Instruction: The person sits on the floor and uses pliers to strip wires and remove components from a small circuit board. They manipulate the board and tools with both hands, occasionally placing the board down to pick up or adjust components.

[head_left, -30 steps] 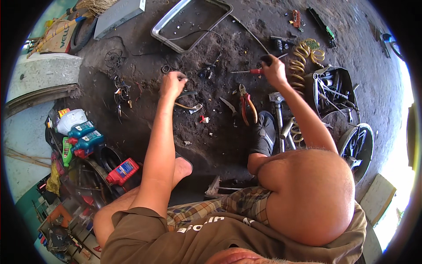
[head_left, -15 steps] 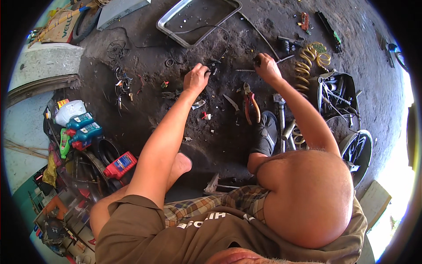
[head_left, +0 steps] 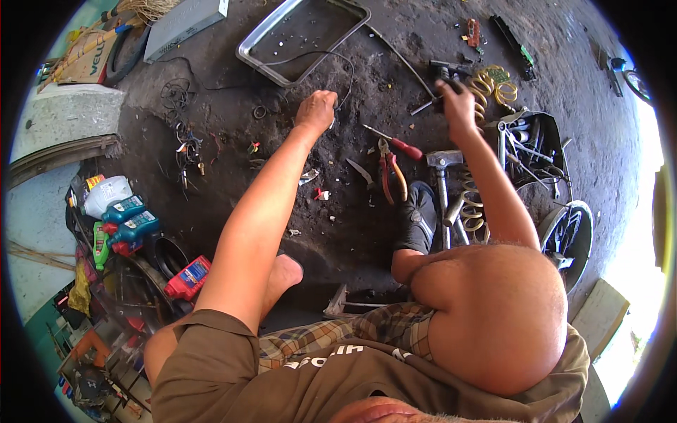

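My left hand is closed over the dark dirt floor beside a thin black cable. A small pale bit shows under its fingers; what it grips is hidden. Farther right, my right hand has its fingers curled by a dark tool and a short metal rod. I cannot make out what is in it. Between the hands lies a screwdriver with a red handle. Pliers with red-orange handles and a pointed blade lie nearer me. A hammer rests by my shoe.
A metal tray frame lies ahead, with a grey box to its left. Coil springs and a container of wrenches are at right, above a round bin. Bottles stand at left.
My right hand has moved right, away from the screwdriver, which now lies with its red handle showing. My left hand has shifted slightly away from me. The view has turned a little.
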### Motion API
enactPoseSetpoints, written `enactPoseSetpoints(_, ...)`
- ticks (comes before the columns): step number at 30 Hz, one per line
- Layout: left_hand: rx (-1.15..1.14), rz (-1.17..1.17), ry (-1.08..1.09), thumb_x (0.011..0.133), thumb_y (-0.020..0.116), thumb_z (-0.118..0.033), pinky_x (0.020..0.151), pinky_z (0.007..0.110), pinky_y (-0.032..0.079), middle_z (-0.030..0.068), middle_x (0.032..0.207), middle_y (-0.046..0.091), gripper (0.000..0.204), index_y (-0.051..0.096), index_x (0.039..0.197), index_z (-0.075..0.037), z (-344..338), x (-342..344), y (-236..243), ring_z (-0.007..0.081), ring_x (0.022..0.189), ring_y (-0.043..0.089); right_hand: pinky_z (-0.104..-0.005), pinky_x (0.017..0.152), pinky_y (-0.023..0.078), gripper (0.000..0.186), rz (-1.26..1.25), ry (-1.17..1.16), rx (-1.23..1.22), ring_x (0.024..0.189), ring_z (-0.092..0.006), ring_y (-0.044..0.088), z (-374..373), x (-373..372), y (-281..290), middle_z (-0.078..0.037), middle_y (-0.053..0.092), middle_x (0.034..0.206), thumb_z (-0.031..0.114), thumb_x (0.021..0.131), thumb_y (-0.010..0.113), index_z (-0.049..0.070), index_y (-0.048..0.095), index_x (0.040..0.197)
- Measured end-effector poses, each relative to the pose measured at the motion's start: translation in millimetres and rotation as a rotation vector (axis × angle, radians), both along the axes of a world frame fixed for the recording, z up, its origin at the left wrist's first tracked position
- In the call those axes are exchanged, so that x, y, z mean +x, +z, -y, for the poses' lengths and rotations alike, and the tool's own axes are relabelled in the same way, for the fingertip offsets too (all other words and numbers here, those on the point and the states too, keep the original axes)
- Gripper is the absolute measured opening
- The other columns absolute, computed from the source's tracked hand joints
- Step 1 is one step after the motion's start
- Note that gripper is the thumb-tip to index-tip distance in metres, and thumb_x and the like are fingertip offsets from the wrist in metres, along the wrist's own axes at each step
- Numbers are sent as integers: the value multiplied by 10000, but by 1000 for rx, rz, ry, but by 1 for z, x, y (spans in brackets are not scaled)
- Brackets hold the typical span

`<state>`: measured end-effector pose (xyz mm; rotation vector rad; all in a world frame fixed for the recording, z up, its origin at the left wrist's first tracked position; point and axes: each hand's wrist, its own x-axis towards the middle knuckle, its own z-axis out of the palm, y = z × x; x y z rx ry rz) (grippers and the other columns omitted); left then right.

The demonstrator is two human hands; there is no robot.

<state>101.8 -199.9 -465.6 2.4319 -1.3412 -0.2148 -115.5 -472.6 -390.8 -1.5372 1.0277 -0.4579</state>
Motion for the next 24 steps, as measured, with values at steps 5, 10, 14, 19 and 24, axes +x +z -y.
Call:
enactPoseSetpoints(5, 75, 140, -26, 912, 578, -42, 898, 493, 576, 159, 1002, 716, 132, 662, 1005, -81, -7, 1, -5, 377, 1033, 689, -401, 850, 594, 273, -137, 340, -286, 937, -271, 787, -66, -30, -32, -207, 798, 1028, 186, 940, 768, -30, 755, 1105)
enactPoseSetpoints(10, -203, -7, 269, 771, 837, -48, 805, 482, 575, 182, 998, 666, 324, 605, 994, -7, -14, -9, 12, 386, 931, 694, -446, 887, 582, 278, -207, 444, -92, 995, -386, 771, -118, -58, -56, -245, 779, 1030, 196, 950, 735, -42, 738, 1096)
enactPoseSetpoints(14, -376, -291, 540, 763, 847, -111, 723, 412, 594, 141, 814, 768, 170, 733, 856, -26, 6, -38, 24, 284, 755, 760, -449, 861, 589, 242, -108, 528, -310, 963, -375, 772, -145, -62, -31, -229, 776, 986, 172, 966, 714, -36, 726, 1089)
enactPoseSetpoints(19, -442, -705, 281, 827, 888, -128, 765, 328, 608, 90, 910, 796, 293, 752, 1055, -3, 99, -65, 69, 191, 802, 773, -444, 872, 591, 315, -142, 497, -224, 976, -359, 779, -155, -54, -14, -259, 764, 1047, 157, 975, 717, -62, 696, 1200)
enactPoseSetpoints(24, -713, -593, 63, 890, 861, -214, 949, 351, 602, 162, 1207, 760, 482, 681, 1270, 22, 155, -29, 171, 234, 1111, 750, -475, 927, 563, 269, -135, 583, -173, 1054, -432, 721, -136, -43, -12, -263, 739, 1050, 162, 949, 697, -29, 704, 1138)
